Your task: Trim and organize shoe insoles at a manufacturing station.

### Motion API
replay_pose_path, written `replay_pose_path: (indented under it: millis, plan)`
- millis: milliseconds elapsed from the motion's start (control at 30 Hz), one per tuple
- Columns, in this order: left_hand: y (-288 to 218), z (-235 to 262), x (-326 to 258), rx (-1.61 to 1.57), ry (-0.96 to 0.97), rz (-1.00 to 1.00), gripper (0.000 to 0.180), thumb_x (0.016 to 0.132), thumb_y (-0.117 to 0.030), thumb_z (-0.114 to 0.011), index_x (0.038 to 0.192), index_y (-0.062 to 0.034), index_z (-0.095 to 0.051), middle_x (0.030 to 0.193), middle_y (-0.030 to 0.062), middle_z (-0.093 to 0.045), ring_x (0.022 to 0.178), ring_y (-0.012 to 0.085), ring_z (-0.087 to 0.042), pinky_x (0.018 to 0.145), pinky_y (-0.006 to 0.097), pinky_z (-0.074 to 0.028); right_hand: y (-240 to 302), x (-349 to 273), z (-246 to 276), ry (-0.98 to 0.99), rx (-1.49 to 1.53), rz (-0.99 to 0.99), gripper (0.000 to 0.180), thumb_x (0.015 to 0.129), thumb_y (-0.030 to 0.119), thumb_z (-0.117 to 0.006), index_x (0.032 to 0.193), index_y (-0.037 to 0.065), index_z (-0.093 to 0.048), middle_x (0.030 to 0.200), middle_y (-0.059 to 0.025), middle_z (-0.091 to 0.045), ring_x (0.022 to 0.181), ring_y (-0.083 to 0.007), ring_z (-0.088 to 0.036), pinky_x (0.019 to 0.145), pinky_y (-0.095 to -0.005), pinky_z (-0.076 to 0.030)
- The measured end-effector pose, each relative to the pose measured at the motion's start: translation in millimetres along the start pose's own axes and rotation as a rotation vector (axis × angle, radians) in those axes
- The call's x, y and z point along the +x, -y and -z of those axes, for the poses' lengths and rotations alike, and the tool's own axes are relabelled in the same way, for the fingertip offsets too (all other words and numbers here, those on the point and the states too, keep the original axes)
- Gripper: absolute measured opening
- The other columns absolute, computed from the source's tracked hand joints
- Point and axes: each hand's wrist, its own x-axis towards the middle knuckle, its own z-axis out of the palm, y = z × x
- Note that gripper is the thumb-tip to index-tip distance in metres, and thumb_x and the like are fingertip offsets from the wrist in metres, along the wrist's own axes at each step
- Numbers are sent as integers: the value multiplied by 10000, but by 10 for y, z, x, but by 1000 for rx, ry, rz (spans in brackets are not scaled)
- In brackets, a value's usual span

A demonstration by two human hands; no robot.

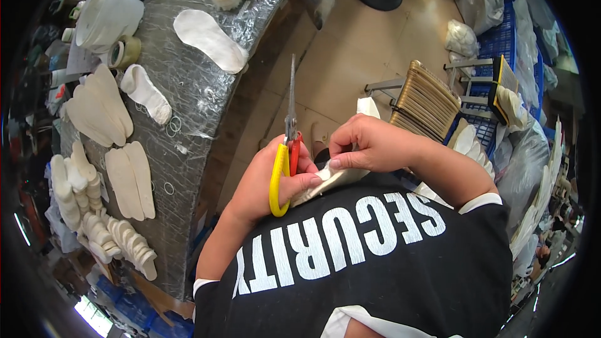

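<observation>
My left hand (256,181) is closed, with a pair of scissors (280,181) resting in it. Their yellow and red handles lie across the fingers, and the blades point away from me. Its thumb also presses on a cream-white insole-like piece (341,179) in front of my chest. From the other side, my right hand (369,145) pinches the same piece between thumb and fingertips. A pale end (367,107) of material sticks up behind the right hand; whether it belongs to that piece I cannot tell. My fingers hide part of the piece.
The plastic-covered table (188,87) at left bears a white insole (211,40), a slipper-shaped piece (146,94), cream insole stacks (100,109), a tape roll (124,52) and a white bucket (109,19). A woven chair (426,100) and blue crates (494,31) stand at right.
</observation>
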Motion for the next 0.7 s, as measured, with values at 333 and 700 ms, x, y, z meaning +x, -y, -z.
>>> replay_pose_path:
  millis: [333, 700]
  plan:
    - [-8, -61, -159, 53, -22, -74, 316, 730, -34, -717, 946, -36, -487, 801, 34, -594, 748, 94, -580, 701, 251, -479, -80, -216, -10, -24, -79, 295, 171, 826, 251, -673, 883, 106, -603, 757, 8, -587, 754, -151, -550, 933, -339, -296]
    - [3, -51, -166, -47, -49, -109, 368, 710, -11, -750, 953, -33, -474, 819, 50, -606, 733, 87, -593, 673, 237, -496, 101, -235, 24, -61, -324, 396, 171, 756, 182, -708, 856, 67, -630, 803, -18, -606, 781, -196, -573, 887, -359, -327]
